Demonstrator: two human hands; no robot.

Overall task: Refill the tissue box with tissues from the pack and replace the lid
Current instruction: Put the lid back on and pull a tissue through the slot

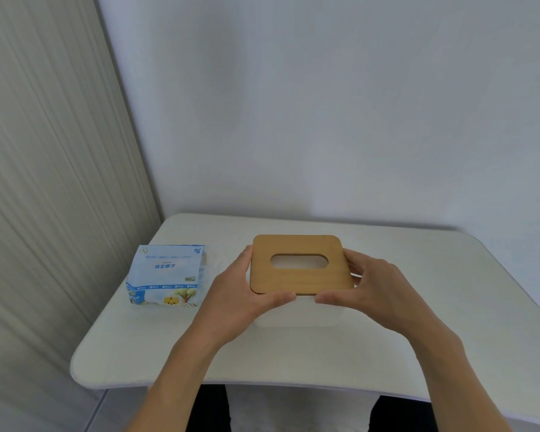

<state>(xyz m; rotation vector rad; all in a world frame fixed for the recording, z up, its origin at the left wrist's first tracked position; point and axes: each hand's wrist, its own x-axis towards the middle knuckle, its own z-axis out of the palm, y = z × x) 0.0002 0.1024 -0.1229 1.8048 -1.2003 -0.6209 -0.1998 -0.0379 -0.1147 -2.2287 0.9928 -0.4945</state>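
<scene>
Your wooden lid [300, 277] sits between your two hands, above the white tissue box [296, 316] at the middle of the white table [418, 322]. Your left hand [243, 294] grips the lid's left edge, thumb on the near rim and fingers curled round the side. Your right hand [374, 285] clamps the right edge the same way. Whether the lid is seated or lifted is unclear. The blue tissue pack [167, 275] lies apart to the left, untouched.
</scene>
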